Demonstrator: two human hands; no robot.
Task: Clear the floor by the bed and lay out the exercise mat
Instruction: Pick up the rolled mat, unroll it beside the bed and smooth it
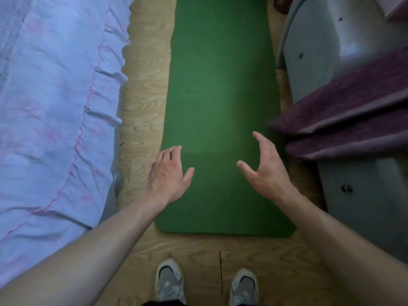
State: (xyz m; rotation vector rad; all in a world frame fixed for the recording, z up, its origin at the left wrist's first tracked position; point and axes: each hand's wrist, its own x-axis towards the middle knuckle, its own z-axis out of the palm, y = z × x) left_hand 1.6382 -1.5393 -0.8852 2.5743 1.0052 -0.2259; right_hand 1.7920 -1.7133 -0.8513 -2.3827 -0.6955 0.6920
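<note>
Left hand (169,175), right hand (265,171) (empty) hang over mat (220,85).

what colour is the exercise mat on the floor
Green, plain with no pattern; the exercise mat shows clearly in the head view.

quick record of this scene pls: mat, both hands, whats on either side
mat: green, unrolled flat on wooden floor
left hand: open, over mat's left edge, holds nothing
right hand: open, fingers loosely bent, holds nothing
left side: bed with frilled lilac cover
right side: grey cabinet draped with purple cloth
feet: shoes just short of mat
</note>
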